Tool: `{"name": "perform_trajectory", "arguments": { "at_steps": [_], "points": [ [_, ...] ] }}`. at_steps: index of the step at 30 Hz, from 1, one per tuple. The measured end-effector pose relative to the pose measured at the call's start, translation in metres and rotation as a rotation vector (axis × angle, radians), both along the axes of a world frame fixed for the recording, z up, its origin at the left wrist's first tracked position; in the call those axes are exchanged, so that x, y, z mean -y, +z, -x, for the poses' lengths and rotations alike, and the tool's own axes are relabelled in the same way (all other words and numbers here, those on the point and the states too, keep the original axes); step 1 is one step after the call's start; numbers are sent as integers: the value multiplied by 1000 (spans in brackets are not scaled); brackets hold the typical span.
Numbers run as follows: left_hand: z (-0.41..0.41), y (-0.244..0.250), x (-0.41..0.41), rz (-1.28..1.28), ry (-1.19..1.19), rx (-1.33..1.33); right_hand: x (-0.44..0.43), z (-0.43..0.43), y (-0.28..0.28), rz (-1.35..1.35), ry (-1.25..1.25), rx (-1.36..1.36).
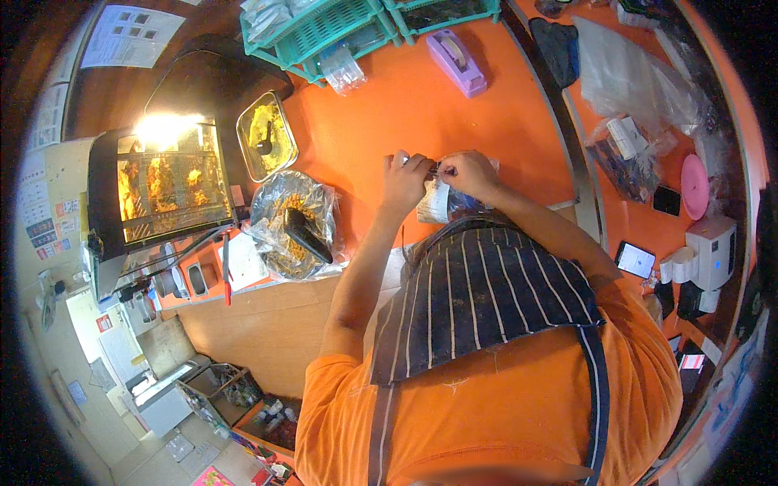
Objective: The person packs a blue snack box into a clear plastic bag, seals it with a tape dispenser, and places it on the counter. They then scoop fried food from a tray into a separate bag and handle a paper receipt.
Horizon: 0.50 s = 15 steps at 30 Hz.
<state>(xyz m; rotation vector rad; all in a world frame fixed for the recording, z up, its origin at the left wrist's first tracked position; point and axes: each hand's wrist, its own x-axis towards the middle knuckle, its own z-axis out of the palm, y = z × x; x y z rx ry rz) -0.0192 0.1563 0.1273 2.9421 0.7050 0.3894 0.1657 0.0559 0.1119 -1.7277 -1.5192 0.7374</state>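
Both hands meet over the orange counter (358,127), just beyond the striped apron. The fingers of my left hand (408,182) are curled at the top of a clear plastic bag (465,203) that bears a white printed label. My right hand (468,173) pinches the bag's gathered top from the other side, close to the left fingertips. Something small and dark shows between the fingers; what it is cannot be told. The bag's contents are mostly hidden by the label, the hands and the apron.
A lilac tape dispenser (457,64) lies beyond the hands, near teal plastic baskets (322,30). To the left are a plastic-lined bowl of brown crumbs (292,225) with a black scoop, a glass container of yellow food (267,136) and a lit food warmer (167,182). Phones and a label printer (712,252) stand right.
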Motion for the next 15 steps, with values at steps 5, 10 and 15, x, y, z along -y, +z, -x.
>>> {"name": "perform_trajectory", "arguments": {
  "at_steps": [5,10,15],
  "points": [
    [-4,13,10,87,-19,156,-1,-2,2,50,45,42],
    [1,0,15,125,55,117,-1,-1,2,68,40,-9],
    [13,-11,27,437,262,434,0,-18,15,115,97,-95]
  ]
}}
